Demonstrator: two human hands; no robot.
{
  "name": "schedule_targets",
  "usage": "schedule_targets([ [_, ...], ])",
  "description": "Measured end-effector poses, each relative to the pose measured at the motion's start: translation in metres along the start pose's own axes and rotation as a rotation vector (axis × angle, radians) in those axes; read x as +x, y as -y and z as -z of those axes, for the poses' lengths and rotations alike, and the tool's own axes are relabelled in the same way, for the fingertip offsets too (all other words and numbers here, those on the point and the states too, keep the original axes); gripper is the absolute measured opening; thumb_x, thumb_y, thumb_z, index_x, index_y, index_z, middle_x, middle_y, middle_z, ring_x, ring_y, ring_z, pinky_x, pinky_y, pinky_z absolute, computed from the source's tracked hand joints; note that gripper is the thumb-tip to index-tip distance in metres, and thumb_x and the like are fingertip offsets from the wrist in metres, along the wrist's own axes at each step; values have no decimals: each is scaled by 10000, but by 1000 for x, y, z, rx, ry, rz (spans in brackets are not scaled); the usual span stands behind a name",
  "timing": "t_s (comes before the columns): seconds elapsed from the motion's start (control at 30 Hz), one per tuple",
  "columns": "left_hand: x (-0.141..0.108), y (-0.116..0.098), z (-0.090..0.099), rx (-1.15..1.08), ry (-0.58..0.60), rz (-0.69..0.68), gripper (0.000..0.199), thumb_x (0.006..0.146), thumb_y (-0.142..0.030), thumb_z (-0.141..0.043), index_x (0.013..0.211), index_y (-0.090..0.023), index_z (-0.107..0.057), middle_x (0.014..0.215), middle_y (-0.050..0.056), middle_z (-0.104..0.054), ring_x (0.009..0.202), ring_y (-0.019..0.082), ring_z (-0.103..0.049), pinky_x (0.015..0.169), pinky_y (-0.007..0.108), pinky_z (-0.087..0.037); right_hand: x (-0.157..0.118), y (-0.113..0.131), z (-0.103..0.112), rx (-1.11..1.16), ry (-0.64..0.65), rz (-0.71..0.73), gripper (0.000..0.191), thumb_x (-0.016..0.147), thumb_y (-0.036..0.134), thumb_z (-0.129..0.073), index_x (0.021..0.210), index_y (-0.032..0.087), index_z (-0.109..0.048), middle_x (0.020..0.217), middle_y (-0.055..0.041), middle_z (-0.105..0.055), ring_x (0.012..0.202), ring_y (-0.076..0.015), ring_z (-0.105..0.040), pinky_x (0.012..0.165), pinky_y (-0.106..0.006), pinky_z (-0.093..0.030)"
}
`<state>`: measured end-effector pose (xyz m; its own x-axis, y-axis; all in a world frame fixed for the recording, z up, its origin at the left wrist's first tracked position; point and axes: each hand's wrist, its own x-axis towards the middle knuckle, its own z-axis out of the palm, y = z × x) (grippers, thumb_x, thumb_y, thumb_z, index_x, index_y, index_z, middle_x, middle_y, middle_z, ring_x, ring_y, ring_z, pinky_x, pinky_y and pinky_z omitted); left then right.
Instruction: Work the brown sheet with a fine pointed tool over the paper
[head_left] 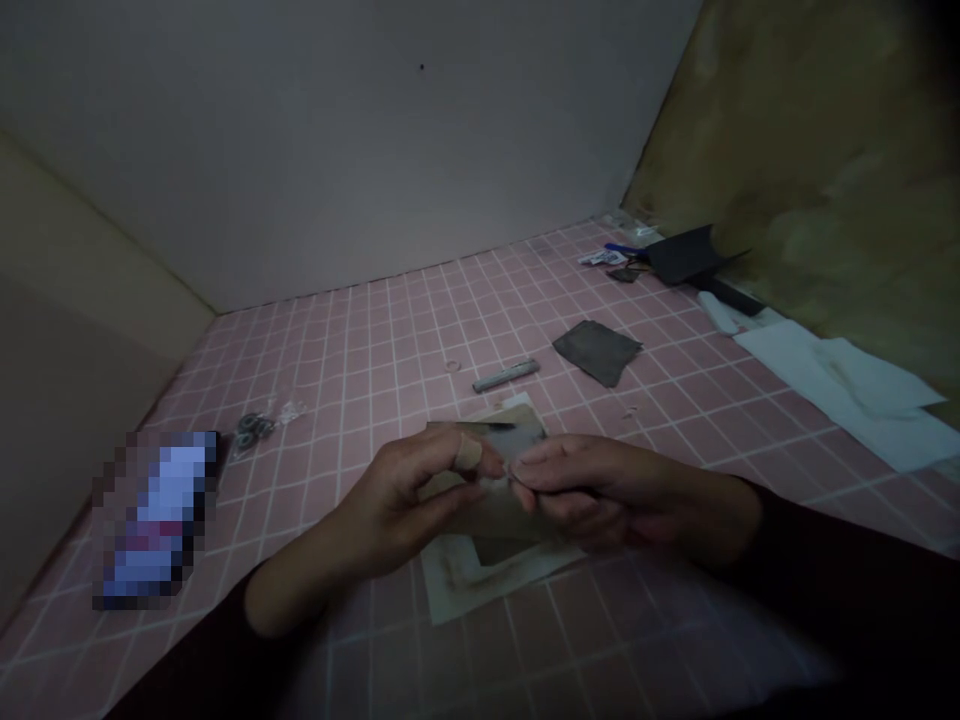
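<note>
My left hand, with a pale plaster round one finger, is closed in a pinch in front of me. Its fingertips meet those of my right hand, which is closed too, thumb pressed on curled fingers. Whatever small piece sits between them is too dim and blurred to name. Below both hands lie brownish sheets on a stained white paper. A thin dark strip shows just beyond my left fingers.
Farther off lie a small ring, a greyish rolled tube and a dark grey sheet. At left are a pixelated phone-like object and a bag of rings. White papers and a curved black sheet line the right wall.
</note>
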<state>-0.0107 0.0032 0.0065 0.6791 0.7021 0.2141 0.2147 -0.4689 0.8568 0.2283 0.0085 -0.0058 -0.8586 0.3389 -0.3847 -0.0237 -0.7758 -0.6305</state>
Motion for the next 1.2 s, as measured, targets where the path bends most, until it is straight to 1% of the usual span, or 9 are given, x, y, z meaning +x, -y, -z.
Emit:
schedule_targets([
  [0.13,-1,0,-2,21,-15,52,114,944,-181,-554,1032,-181,-628,988,70,-665,918,183,-625,804,298,-493,0,-6,-5,-204,-76,83,215,951,363,-513,860,182,-585,474,118,-327,349,-46,-168,332,-175,-161],
  [0.37,-3,7,-10,-91,-99,257,168,951,-296,-569,1057,-172,-611,896,40,-621,787,145,-579,672,248,-470,6,-25,-6,-1332,-412,653,122,917,143,-460,878,185,-568,755,0,-539,656,-122,-457,604,-258,-362],
  [0.47,-2,8,-10,-98,-111,282,161,937,-308,-592,1004,-165,-628,862,29,-613,759,133,-562,647,236,-458,6,-23,-7,-1293,-405,635,139,929,143,-447,883,176,-574,756,-3,-548,667,-121,-469,611,-258,-362],
  [0.57,-1,5,-9,-97,-92,244,148,912,-281,-630,1001,-162,-639,873,41,-644,790,150,-590,676,252,-476,5,-15,-6,-832,-321,433,217,960,285,-472,806,174,-578,595,48,-453,515,-87,-402,485,-213,-319],
  [0.67,-1,3,-6,-97,-64,141,103,920,-233,-607,985,-162,-645,950,75,-670,881,182,-616,767,299,-499,3,-7,-1,-260,-127,130,221,940,368,-519,841,180,-576,489,114,-318,367,-49,-183,352,-179,-159],
  [0.8,-1,4,-4,-95,-21,55,95,941,-184,-558,991,-185,-638,1027,82,-671,969,197,-621,845,325,-497,2,-3,2,-19,-21,-3,181,912,336,-558,833,174,-570,481,129,-294,358,-35,-120,334,-163,-117],
  [0.93,-3,3,-6,-92,-56,139,106,931,-219,-593,1022,-180,-631,943,52,-647,878,167,-616,777,281,-493,3,-7,-5,-289,-116,106,237,943,382,-510,838,179,-577,481,112,-337,359,-48,-198,347,-176,-174],
  [1.1,-5,7,-11,-130,-100,247,192,943,-280,-597,1112,-187,-593,951,42,-648,845,149,-613,752,268,-489,5,-21,-9,-1135,-362,580,176,944,214,-474,793,180,-558,664,28,-472,587,-105,-428,556,-241,-347],
  [1.2,-4,10,-12,-89,-120,258,178,945,-296,-595,1073,-174,-602,917,38,-640,821,144,-604,721,258,-482,6,-26,-8,-1294,-384,677,133,932,142,-446,860,191,-547,721,20,-503,604,-112,-428,599,-260,-365],
])
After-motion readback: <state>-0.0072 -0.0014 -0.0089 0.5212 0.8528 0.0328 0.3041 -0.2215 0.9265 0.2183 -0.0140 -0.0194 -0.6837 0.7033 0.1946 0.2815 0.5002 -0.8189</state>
